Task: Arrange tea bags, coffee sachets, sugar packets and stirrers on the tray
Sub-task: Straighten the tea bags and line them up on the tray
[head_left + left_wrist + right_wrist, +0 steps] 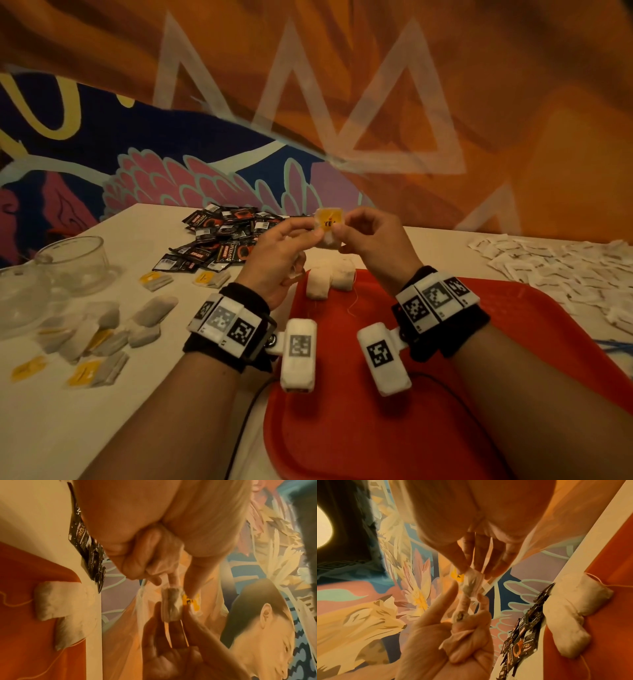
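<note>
Both hands are raised over the far edge of the red tray [376,428]. My left hand [317,233] and right hand [338,233] pinch one tea bag [328,240] with a yellow tag [329,219] between fingertips. In the left wrist view the tea bag [171,605] hangs between both hands' fingertips; the right wrist view shows the tea bag [471,584] crumpled there. Two tea bags [329,279] lie on the tray's far left corner, strings trailing. Something pale is tucked in the left hand's curled fingers [467,631].
A heap of black coffee sachets [222,236] lies beyond the hands. White sugar packets [565,270] spread at the right. Loose tea bags [102,332] and two glass bowls [73,263] sit at the left on the white table [85,428].
</note>
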### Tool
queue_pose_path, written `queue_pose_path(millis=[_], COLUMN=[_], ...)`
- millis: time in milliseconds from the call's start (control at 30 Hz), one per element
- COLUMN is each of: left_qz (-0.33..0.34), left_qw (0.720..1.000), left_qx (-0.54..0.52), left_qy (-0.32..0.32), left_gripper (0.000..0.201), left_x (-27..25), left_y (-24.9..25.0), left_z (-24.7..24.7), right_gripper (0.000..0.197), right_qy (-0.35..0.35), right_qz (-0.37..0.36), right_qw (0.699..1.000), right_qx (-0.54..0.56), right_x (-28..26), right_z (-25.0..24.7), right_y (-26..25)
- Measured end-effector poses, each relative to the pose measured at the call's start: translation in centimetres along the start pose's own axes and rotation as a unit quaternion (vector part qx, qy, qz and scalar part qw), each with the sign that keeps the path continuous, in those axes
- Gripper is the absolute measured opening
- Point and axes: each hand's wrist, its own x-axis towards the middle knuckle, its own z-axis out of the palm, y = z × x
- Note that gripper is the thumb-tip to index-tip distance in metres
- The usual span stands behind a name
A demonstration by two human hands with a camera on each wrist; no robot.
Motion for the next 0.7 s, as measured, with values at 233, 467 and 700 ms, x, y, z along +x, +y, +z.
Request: queue_pose_path(millis=[233,467,700], left_qz=[0.088,0.118,0.119], left_qw=[0.987,0.979,0.976], left_qx=[0.119,0.152,0.159], left_qy=[0.065,0.075,0.091], left_gripper=[0.006,0.014,0.011], left_x=[-0.25,-0.13,-0.08], left_y=[0.42,0.26,0.26], left_z=[0.08,0.52,0.33], right_gripper=[0.013,0.003,0.005], right_qy=[-0.041,-0.137,-0.101], right_qz=[0.004,0.069,0.074], right_qw=[0.997,0.984,0.991], right_qx=[-0.059,-0.095,-0.047], right_x=[0.00,0.00,-0.07], right_z=[-0.48,-0.47,-0.77], right_y=[0.27,0.72,0.71])
